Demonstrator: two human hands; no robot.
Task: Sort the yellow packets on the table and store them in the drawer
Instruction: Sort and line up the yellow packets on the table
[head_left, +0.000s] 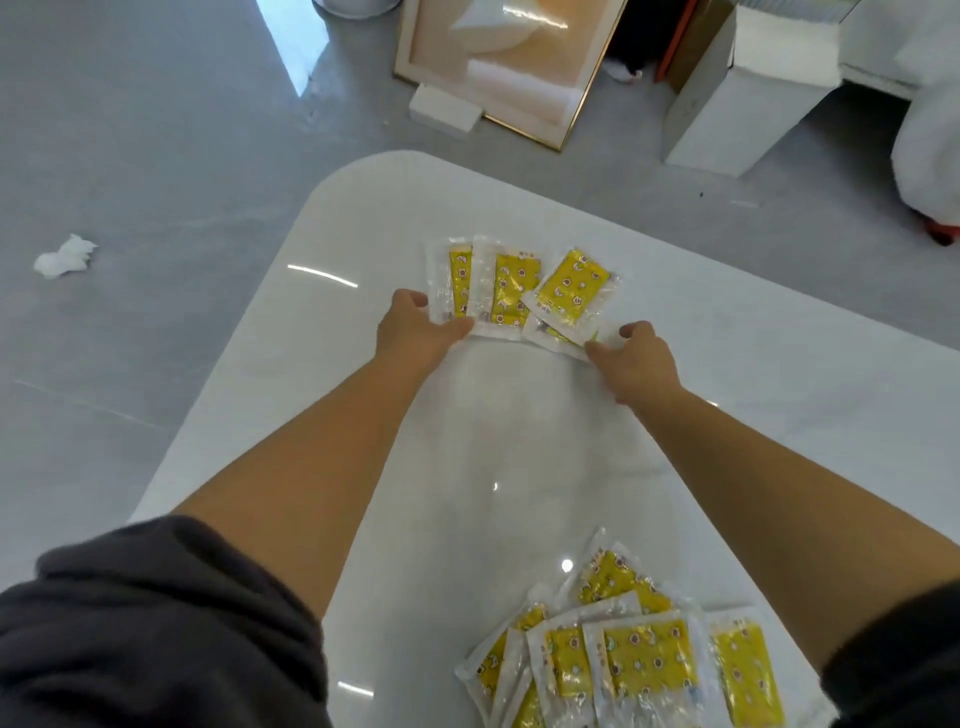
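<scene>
Gathering step, seemingly. At the far end of the table (493, 441): pinching the far packets (511, 291), left edge in the left hand (415, 325), right edge in the right hand (636, 358). Near pile (631, 657) loose at the table's near right. Next, probably: squeezing the fan into one stack; drawer unseen.

Bright, even daylight; mild overall softness.
Glare streaks on glossy white table (322, 291); sunlit patch on grey floor (156, 130), upper left; shadows faint; wide-angle bending at the edges.

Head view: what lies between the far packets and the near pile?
Between the far packets and the near pile only bare white table shows, in the head view.
</scene>
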